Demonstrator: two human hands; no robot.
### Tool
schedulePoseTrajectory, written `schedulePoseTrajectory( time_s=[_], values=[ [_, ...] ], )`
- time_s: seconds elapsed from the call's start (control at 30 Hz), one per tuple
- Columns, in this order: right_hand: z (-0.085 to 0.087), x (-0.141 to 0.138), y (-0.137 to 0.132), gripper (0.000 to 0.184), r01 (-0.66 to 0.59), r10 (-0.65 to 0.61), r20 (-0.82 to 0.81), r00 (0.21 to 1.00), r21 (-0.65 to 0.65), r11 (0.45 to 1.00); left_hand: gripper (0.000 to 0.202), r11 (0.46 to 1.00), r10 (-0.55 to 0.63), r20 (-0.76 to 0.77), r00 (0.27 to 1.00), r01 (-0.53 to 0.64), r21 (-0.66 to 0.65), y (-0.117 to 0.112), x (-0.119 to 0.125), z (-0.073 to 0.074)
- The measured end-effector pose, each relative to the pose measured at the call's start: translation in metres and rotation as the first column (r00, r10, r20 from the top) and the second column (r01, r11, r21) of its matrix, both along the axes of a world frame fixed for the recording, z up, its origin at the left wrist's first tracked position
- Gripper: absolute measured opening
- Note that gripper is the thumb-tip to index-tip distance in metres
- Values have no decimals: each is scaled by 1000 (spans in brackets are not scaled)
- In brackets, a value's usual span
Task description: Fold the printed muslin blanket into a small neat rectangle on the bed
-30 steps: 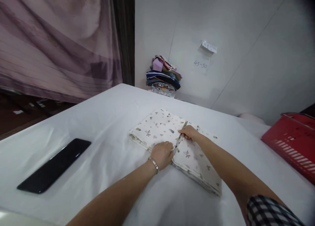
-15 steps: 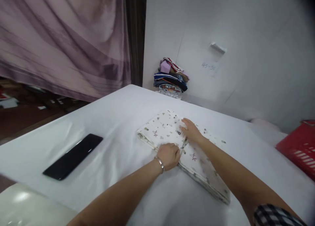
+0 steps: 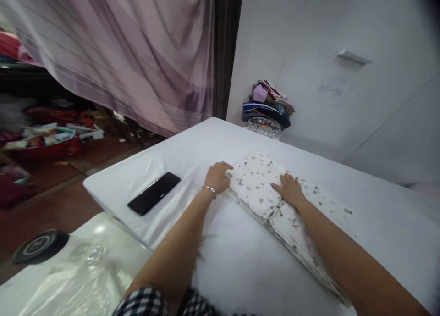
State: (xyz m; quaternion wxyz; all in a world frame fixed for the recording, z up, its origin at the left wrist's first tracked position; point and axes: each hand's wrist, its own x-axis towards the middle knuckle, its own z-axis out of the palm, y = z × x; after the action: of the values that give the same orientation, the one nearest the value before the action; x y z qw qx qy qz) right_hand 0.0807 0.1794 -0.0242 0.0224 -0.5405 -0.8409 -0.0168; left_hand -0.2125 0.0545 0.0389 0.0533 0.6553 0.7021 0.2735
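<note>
Hands: your left hand (image 3: 218, 177) is bent in at the left corner of a white folded cloth with small grey and tan motifs (image 3: 256, 183), thumb and fingers close together; whether the edge is actually pinched between them, I cannot tell from this view. Your right hand (image 3: 291, 190) lies palm down on the top layer, fingers loosely spread, gripping nothing; it is probably there as a weight, so the layers do not slide while the corner is handled. The cloth lies on the white, creased surface (image 3: 220, 141) in front of you, presumably within easy reach of both arms. Left of your left hand and apart from it rests a flat, black, glossy rectangular slab (image 3: 154, 193), likely laid aside to leave the cloth room. Farther out, a stack of folded multicoloured garments (image 3: 266, 108) stands by the grey-white wall (image 3: 295, 41), seemingly parked out of the way.
</note>
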Motion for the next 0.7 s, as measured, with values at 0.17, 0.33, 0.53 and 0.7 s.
schedulePoseTrajectory(
  time_s=[0.17, 0.33, 0.53, 0.7],
  values=[
    [-1, 0, -1, 72, 16, -16, -7, 1000, -24, 1000, 49, 973, 74, 9, 997, -70, -221, -13, -35, -17],
    [-4, 1, -2, 70, 32, -32, -16, 999, -19, 999, 46, 987, 95, 41, 995, -89, -137, -6, -15, -30],
    [-9, 4, 0, 71, -5, 6, -22, 1000, 8, 1000, 33, 971, 186, -22, 982, -187, -149, 0, -27, -34],
    [-5, 3, 1, 71, -8, 8, -46, 999, -7, 1000, 33, 982, 138, -23, 990, -140, -123, -4, -27, -35]
  ],
)
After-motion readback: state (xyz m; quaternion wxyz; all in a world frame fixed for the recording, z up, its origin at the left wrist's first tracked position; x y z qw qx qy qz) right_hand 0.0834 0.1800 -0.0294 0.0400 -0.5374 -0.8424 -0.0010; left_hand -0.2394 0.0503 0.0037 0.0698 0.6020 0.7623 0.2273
